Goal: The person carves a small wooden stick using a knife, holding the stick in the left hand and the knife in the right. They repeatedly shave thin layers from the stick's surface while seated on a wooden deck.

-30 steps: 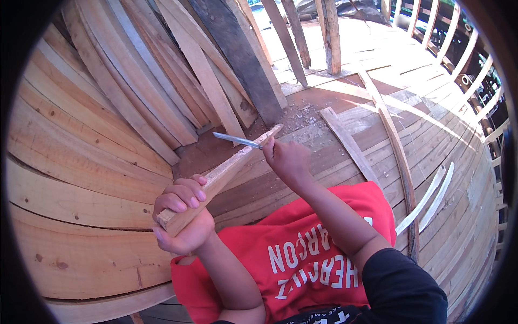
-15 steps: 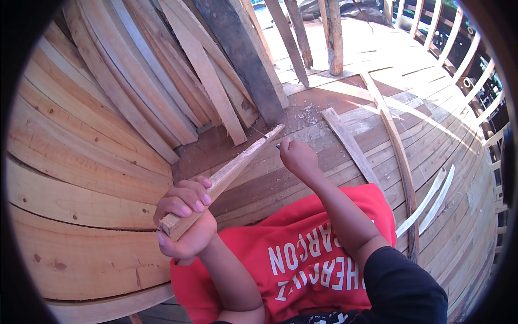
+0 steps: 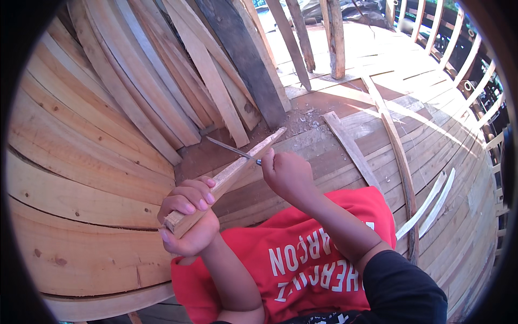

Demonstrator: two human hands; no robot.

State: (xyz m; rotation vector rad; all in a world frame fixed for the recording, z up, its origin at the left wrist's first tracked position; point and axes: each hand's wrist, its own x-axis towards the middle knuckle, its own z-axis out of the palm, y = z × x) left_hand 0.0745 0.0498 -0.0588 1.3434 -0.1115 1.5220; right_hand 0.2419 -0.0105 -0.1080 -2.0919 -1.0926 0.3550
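My left hand (image 3: 190,213) is closed round the near end of a squared wooden stick (image 3: 229,176), which points up and away to the right. The stick's upper face looks rough and pale, as if shaved. In my right hand (image 3: 287,171) is a knife (image 3: 229,146), its fingers wrapped round the handle. The thin blade lies across the stick about midway along, its tip pointing left past the far side. Most of the handle is hidden inside the fist.
A plank wall (image 3: 81,194) curves along the left, with several boards (image 3: 156,70) leaning on it. Beside them stands a dark post (image 3: 243,59). Wood shavings (image 3: 310,119) lie on the plank floor (image 3: 458,216). A short board (image 3: 350,148), a long strip (image 3: 396,151) and pale strips (image 3: 423,213) rest to the right.
My right hand has come back toward me and left along the stick. The knife blade, formerly near the stick's far end, now crosses nearer its middle. My left hand keeps its grip.
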